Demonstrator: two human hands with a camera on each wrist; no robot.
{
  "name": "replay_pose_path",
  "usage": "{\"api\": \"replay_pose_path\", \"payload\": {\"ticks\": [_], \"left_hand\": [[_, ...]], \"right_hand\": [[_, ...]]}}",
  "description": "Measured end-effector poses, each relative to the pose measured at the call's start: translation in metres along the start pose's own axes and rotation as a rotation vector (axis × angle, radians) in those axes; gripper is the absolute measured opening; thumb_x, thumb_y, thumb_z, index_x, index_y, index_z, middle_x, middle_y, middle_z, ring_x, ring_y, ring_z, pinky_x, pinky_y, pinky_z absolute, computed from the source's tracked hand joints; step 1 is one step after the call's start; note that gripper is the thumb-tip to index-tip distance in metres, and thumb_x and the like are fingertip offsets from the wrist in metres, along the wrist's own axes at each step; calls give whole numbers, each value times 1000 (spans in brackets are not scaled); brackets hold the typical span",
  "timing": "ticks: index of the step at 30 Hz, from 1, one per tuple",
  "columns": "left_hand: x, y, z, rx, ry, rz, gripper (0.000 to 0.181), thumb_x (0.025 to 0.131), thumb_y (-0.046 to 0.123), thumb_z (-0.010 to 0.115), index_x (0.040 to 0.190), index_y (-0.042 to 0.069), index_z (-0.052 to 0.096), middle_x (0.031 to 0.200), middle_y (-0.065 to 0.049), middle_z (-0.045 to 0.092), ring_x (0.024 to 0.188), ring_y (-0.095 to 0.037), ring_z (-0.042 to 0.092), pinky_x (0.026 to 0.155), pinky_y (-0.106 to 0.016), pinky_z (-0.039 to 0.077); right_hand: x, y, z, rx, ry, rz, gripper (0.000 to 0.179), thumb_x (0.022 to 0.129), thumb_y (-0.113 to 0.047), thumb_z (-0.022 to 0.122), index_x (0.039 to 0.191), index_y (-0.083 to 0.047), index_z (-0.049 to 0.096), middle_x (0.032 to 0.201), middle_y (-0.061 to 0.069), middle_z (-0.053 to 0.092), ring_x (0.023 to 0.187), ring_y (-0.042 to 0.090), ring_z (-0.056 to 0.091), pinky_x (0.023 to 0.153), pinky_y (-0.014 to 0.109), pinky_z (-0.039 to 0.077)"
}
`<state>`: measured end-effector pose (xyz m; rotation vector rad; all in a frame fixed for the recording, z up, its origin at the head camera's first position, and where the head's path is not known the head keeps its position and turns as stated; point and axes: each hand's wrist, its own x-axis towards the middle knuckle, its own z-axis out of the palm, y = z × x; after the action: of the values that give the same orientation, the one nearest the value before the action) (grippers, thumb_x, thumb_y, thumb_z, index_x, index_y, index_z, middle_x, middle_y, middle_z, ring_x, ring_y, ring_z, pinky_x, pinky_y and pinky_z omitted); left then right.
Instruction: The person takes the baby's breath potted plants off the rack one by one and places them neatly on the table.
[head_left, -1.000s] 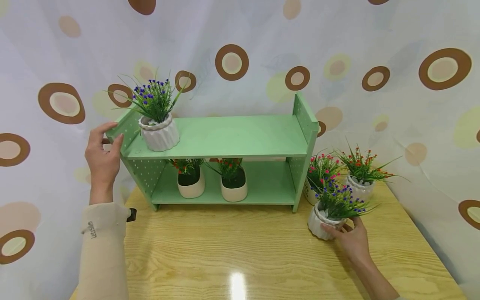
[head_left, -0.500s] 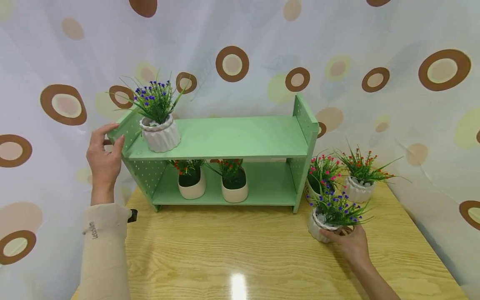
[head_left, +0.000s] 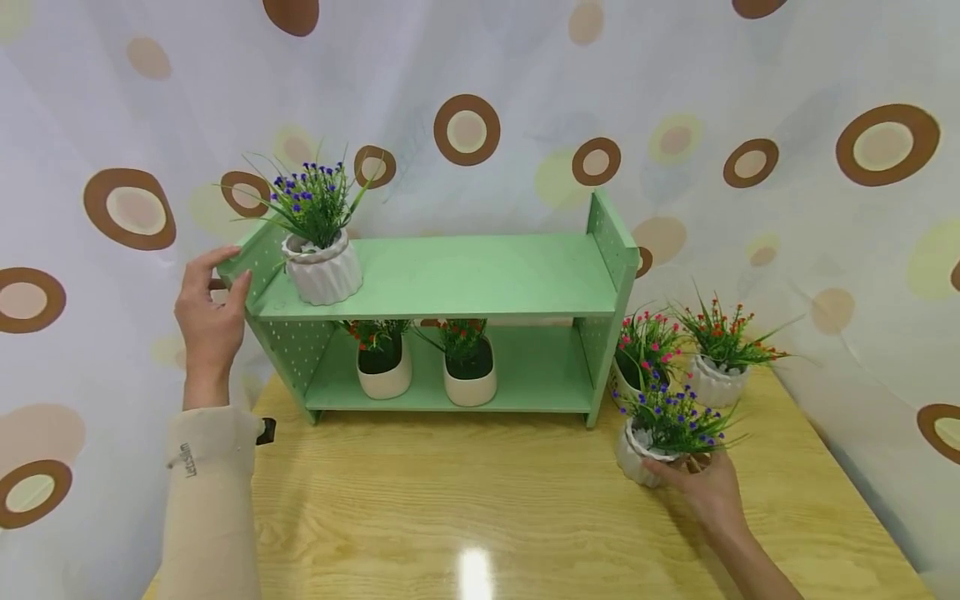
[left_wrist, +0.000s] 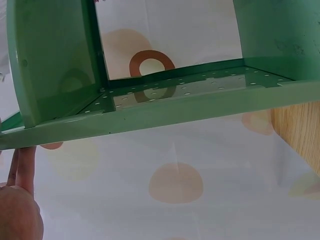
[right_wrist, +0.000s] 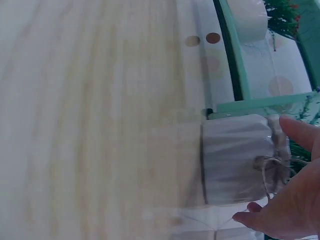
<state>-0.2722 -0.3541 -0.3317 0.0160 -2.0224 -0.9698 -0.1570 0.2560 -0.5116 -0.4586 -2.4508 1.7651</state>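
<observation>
1. two bare hands are at work: the left hand (head_left: 212, 321) has thumb and fingers hooked round the near left corner of the green shelf (head_left: 480, 271), seemingly to steady it.
2. the right hand (head_left: 708, 492) is clamped on a white fluted pot (head_left: 635, 460) with purple flowers, thumb on one side and fingers on the other (the right wrist view shows a twine bow (right_wrist: 261, 163) at its neck).
3. that pot is over the table (head_left: 420, 500), right of the shelf and just in front of the pink-flowered pot (head_left: 648, 343) and the red-flowered pot (head_left: 717, 382); whether its base touches the wood, i cannot tell.
4. a matching purple pot (head_left: 324, 271) stands at the left end of the top tier, and two cream pots (head_left: 470, 383) stand below.
5. my reading is that the step in hand is taking up this pot for the shelf.
6. the next move probably calls for an upright lift, clear of the side panel, towards the top tier's bare stretch.
</observation>
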Motion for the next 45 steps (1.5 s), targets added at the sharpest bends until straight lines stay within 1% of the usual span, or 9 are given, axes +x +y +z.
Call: {"api": "replay_pose_path", "payload": {"ticks": [3, 6, 12, 16, 22, 28, 33, 39, 45], "left_hand": [[-1, -1, 0, 2, -2, 2, 37, 102, 23, 66, 138, 24, 66, 140, 1, 63, 93, 6, 47, 73, -12, 39], [0, -1, -1, -1, 4, 4, 37, 101, 22, 66, 138, 24, 66, 139, 0, 63, 92, 6, 47, 73, -12, 39], [1, 1, -1, -12, 7, 8, 36, 101, 22, 67, 138, 24, 66, 138, -1, 64, 91, 5, 47, 74, -13, 39], [-1, 2, -1, -20, -5, 12, 36, 101, 21, 66, 138, 23, 66, 139, -1, 63, 91, 5, 48, 74, -13, 40], [-2, 1, 1, -17, -12, 23, 36, 102, 20, 65, 138, 21, 65, 140, -2, 63, 91, 6, 48, 75, -12, 40], [-1, 1, 0, -6, 0, 23, 36, 102, 20, 65, 138, 22, 65, 141, -2, 63, 91, 7, 47, 76, -12, 39], [-1, 2, 0, -7, 5, 8, 36, 101, 22, 67, 138, 24, 66, 140, 1, 64, 90, 7, 47, 76, -12, 39], [-1, 0, -1, -10, 17, -1, 36, 101, 23, 66, 138, 25, 66, 141, 3, 64, 93, 6, 48, 82, -18, 41], [-2, 1, 1, -13, 17, 6, 37, 102, 22, 65, 139, 24, 66, 141, 1, 63, 94, 6, 48, 82, -18, 42]], "right_hand": [[-4, -10, -7, 88, 17, -44, 87, 84, -14, 87, 153, -20, 33, 138, -17, 45, 138, 21, 46, 87, 6, 46], [-8, -28, -14, 130, 72, -131, 90, 87, -9, 84, 156, -26, 29, 149, -15, 38, 151, 25, 32, 101, 4, 39], [-16, -71, -17, 63, 273, -410, 100, 80, 1, 85, 161, -22, 31, 162, 1, 32, 151, 12, 31, 126, 22, 19], [-20, -102, -6, 10, 321, -628, 92, 75, 4, 87, 154, -21, 48, 157, -2, 41, 145, 7, 34, 122, 31, 23], [-22, -157, 45, -21, 110, -832, 78, 82, -1, 84, 151, -17, 52, 155, 5, 46, 144, 16, 40, 119, 21, 31], [-12, -229, 121, -21, -250, -856, 71, 92, -18, 80, 155, -17, 47, 153, 9, 46, 145, 27, 44, 122, 42, 36], [3, -281, 184, -85, -488, -823, 71, 97, -29, 74, 159, -23, 40, 155, 10, 41, 147, 30, 42, 122, 45, 36], [13, -321, 245, -231, -557, -797, 77, 97, -41, 71, 163, -32, 31, 162, 9, 33, 148, 30, 39, 116, 52, 40], [15, -338, 280, -281, -583, -778, 76, 99, -44, 68, 164, -32, 30, 167, 8, 29, 153, 27, 33, 118, 53, 38]]}}
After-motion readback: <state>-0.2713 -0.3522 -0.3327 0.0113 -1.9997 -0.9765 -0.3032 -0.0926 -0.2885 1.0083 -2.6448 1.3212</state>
